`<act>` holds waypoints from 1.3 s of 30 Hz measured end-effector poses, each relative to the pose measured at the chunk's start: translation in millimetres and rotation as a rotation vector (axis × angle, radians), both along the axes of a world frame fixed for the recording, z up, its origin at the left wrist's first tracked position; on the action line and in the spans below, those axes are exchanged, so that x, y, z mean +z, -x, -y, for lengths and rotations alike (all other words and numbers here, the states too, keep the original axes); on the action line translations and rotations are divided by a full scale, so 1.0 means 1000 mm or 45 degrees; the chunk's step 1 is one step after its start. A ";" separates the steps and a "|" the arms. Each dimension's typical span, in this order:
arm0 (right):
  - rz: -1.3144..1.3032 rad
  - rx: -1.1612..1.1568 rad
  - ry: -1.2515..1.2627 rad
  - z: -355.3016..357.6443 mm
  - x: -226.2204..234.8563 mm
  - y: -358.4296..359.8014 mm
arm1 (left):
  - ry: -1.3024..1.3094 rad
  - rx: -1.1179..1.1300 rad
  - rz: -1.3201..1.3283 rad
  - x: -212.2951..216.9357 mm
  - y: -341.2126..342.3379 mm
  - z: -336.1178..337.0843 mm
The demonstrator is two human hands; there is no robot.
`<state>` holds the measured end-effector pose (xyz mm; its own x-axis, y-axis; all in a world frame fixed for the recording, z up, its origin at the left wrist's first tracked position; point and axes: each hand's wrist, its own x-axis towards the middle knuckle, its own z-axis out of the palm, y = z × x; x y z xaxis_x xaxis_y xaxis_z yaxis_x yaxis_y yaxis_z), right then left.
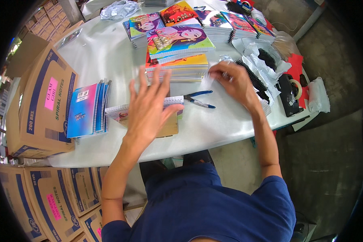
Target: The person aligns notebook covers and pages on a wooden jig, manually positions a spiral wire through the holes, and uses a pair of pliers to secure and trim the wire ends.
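Note:
My left hand [145, 111] is spread above a punched, unbound notebook [171, 101] at the table's near edge, its fingers stretched toward the stack. Whether the palm touches the pages I cannot tell. A brown board [169, 127] shows beneath that notebook. To the right, my right hand [237, 82] is curled with thumb and fingertips together; what they pinch, if anything, is too small to make out. It is beside a bundle of black spiral coils [252, 77]. Between the hands lie blue-handled pliers [199, 94]. Beyond them rises a stack of colourful notebook blocks [177, 72].
Finished blue-pink spiral notebooks [82, 111] stand at the left, against a large carton [40, 101]. More notebook piles [218, 24] fill the far side. Crumpled silvery wrapping [246, 46], a black tape dispenser [288, 94] and a white roll [318, 95] are at the right.

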<state>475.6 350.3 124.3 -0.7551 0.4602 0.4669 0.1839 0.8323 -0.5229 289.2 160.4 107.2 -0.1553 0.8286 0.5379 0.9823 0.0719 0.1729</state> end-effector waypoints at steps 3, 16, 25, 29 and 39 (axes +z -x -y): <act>-0.141 0.017 0.307 0.041 -0.019 0.004 | 0.308 -0.029 -0.090 -0.005 -0.002 -0.012; -0.113 0.245 0.672 0.042 -0.028 0.011 | 0.258 -0.108 0.077 -0.011 -0.002 -0.009; -0.045 0.272 0.653 0.039 -0.025 0.010 | 0.217 -0.132 0.054 -0.015 -0.002 -0.004; -0.676 0.358 0.771 0.037 -0.023 0.007 | -0.044 -0.103 -0.008 -0.004 -0.010 -0.006; -0.691 -0.392 -0.203 0.045 0.010 0.007 | 0.033 -0.206 0.013 -0.006 -0.004 -0.027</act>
<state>468.4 304.9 134.1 -0.2364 0.5118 0.8259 0.1710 0.8587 -0.4832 292.7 187.6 101.6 -0.0237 0.8569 0.5150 0.9797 -0.0827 0.1827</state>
